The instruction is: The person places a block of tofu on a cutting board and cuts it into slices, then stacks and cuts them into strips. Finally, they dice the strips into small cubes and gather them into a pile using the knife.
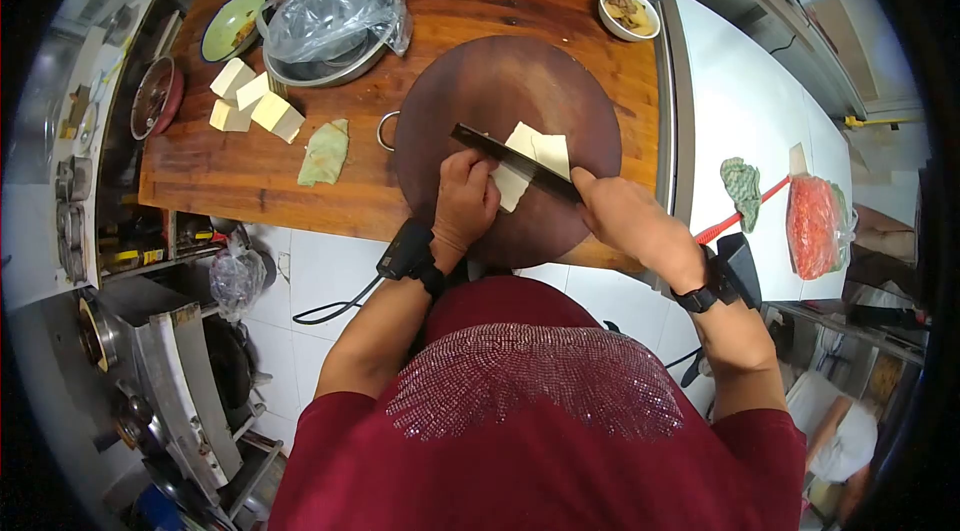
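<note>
On the round wooden chopping board (440, 91) lies pale tofu (513, 189) in flat pieces. A dark-bladed cleaver (510, 157) crosses it at a slant, with tofu showing on both sides of the blade. My right hand (622, 219) is closed around the cleaver's handle, which it mostly hides. At the near side of the blade, my left hand (466, 199) has its fingers curled and pressed against the tofu's left edge. Its fingertips are partly hidden. Further left on the table sit several thick tofu blocks (276, 117) beside a folded green cloth (324, 153).
A metal pot (330, 74) with a clear plastic bag stands behind the board's left side. Nearby are a green bowl (232, 26) and a red bowl (158, 99). A white bowl of food (629, 13) sits at the back right. The white counter (735, 111) holds a bagged red item (815, 226).
</note>
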The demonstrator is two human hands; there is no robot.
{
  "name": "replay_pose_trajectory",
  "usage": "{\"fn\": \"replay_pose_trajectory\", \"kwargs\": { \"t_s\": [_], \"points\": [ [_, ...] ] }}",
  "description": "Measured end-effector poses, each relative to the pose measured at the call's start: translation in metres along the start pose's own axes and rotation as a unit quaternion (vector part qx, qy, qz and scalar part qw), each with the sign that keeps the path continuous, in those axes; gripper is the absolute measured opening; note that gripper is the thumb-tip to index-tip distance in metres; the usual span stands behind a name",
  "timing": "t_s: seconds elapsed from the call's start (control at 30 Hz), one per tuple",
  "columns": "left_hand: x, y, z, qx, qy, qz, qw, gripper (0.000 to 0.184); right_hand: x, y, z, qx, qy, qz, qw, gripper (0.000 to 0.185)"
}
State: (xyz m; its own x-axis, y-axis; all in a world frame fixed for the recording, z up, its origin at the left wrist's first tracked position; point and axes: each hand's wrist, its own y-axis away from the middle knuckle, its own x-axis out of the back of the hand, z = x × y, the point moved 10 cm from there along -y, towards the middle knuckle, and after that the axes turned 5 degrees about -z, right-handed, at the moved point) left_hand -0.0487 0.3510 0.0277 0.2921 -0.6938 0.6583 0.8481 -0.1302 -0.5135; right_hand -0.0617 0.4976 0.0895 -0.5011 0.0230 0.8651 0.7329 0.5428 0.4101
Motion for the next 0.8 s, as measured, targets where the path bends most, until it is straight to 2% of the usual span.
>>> {"fn": "replay_pose_trajectory", "kwargs": {
  "t_s": [0.17, 0.27, 0.37, 0.47, 0.57, 0.8],
  "points": [
    [0.003, -0.001, 0.004, -0.004, 0.026, 0.011, 1.0, 0.028, -0.047, -0.019, 0.007, -0.044, 0.0, -0.027, 0.999, 0.014],
    [0.002, -0.001, 0.005, -0.006, 0.015, 0.002, 1.0, 0.028, -0.052, -0.017, 0.016, -0.049, -0.052, 0.021, 0.997, 0.011],
    [0.004, 0.0, 0.006, -0.027, 0.013, 0.015, 0.999, 0.027, -0.04, -0.017, 0.018, -0.041, -0.035, 0.048, 0.997, 0.011],
    [0.009, 0.002, 0.009, -0.023, -0.004, 0.04, 0.999, 0.025, -0.02, -0.008, 0.021, -0.029, -0.039, 0.069, 0.996, 0.018],
    [0.003, 0.005, 0.004, -0.008, -0.028, 0.019, 0.999, 0.024, -0.003, 0.007, 0.004, 0.011, -0.032, 0.058, 0.998, 0.019],
    [0.002, 0.003, 0.008, -0.013, -0.029, 0.011, 0.999, 0.023, 0.002, 0.02, -0.001, -0.002, -0.011, 0.025, 1.0, 0.02]
  ]
}}
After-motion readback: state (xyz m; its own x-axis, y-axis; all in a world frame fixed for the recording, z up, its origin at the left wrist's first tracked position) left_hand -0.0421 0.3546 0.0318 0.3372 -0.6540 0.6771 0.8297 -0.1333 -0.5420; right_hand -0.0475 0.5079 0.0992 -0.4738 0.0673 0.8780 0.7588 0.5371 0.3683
